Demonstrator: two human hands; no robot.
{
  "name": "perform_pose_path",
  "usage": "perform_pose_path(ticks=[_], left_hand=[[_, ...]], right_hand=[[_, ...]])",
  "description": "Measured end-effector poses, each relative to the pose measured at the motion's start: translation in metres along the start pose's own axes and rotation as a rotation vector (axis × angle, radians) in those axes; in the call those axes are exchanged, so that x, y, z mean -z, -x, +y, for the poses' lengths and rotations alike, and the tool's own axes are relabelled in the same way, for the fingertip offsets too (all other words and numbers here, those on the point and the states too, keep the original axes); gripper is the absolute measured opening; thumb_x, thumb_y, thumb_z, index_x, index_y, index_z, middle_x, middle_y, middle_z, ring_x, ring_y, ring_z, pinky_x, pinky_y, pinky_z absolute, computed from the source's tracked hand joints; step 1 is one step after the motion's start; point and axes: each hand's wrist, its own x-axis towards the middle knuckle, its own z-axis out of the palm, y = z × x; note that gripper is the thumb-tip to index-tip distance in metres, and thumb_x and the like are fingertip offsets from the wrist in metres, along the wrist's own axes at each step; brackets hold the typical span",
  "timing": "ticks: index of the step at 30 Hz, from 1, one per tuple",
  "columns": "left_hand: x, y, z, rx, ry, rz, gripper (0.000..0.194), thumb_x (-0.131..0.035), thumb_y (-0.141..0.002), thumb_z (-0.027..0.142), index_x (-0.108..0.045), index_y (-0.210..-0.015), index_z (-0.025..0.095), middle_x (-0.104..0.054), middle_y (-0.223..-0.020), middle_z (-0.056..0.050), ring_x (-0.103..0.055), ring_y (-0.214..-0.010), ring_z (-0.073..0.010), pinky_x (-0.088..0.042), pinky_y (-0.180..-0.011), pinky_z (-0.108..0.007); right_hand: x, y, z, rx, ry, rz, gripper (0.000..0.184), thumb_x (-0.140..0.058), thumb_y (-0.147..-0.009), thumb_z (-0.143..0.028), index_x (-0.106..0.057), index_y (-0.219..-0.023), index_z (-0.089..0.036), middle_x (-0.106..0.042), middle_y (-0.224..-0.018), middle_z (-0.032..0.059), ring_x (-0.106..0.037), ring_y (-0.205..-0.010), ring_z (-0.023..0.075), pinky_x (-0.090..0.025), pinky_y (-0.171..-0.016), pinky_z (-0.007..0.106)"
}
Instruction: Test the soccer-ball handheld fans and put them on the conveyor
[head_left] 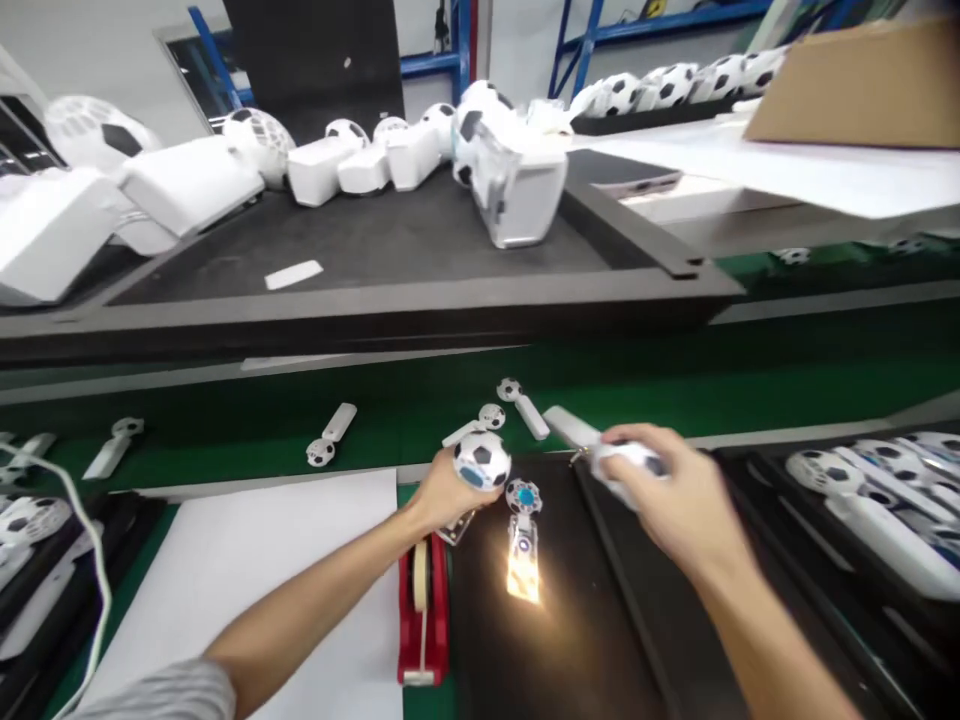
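My left hand (439, 495) is closed around a white device whose round head has a soccer-ball pattern (482, 458) and a blue patch. In my right hand (671, 485) is a second soccer-ball device (574, 428), its white handle pointing up and left; the hand is slightly blurred. Between the hands, a device with a bright blue centre (523, 497) and exposed inner parts lies on a black tray (555, 660), its lower end glowing yellow. A metallic piece (456, 527) shows just under my left hand, partly hidden.
A red tape dispenser (424, 620) stands beside a white sheet (300, 580). Several soccer-ball devices lie on the green belt (420, 375) behind. Overhead is a black shelf (375, 240) with white units; more devices fill a right tray (885, 520). A white cable (97, 560) runs at left.
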Motion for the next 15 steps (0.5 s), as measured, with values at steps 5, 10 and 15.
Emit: perform_pose_path(ticks=[5, 10, 15], left_hand=[[0.066, 0.042, 0.010, -0.300, -0.521, -0.342, 0.043, -0.078, -0.062, 0.020, -0.074, -0.105, 0.020, -0.026, -0.161, -0.009, -0.058, -0.119, -0.0302, -0.046, -0.103, -0.037], [0.095, 0.067, 0.005, -0.260, -1.017, -0.583, 0.036, -0.067, -0.074, 0.027, -0.071, -0.110, 0.028, -0.047, -0.141, -0.008, -0.065, -0.100, -0.0287, -0.050, -0.090, -0.039], [0.127, 0.122, -0.025, -0.130, -1.013, -0.437, 0.023, -0.062, -0.074, 0.030, -0.070, -0.095, 0.025, -0.057, -0.122, -0.007, -0.064, -0.102, -0.0272, -0.052, -0.080, -0.032]], right_hand=[[-0.086, 0.043, -0.014, -0.014, -0.075, -0.218, 0.021, -0.064, -0.065, -0.034, -0.070, -0.080, -0.022, -0.067, -0.081, 0.0041, -0.058, -0.077, 0.0245, -0.041, -0.070, 0.034], [-0.145, 0.099, -0.025, -0.028, -0.257, -0.380, 0.017, -0.059, -0.073, -0.030, -0.064, -0.086, -0.020, -0.067, -0.082, 0.0019, -0.062, -0.077, 0.0210, -0.048, -0.069, 0.029], [-0.176, 0.108, -0.014, -0.073, -0.240, -0.486, 0.031, -0.051, -0.095, -0.039, -0.066, -0.113, -0.020, -0.071, -0.094, 0.0039, -0.068, -0.082, 0.0193, -0.055, -0.073, 0.031]])
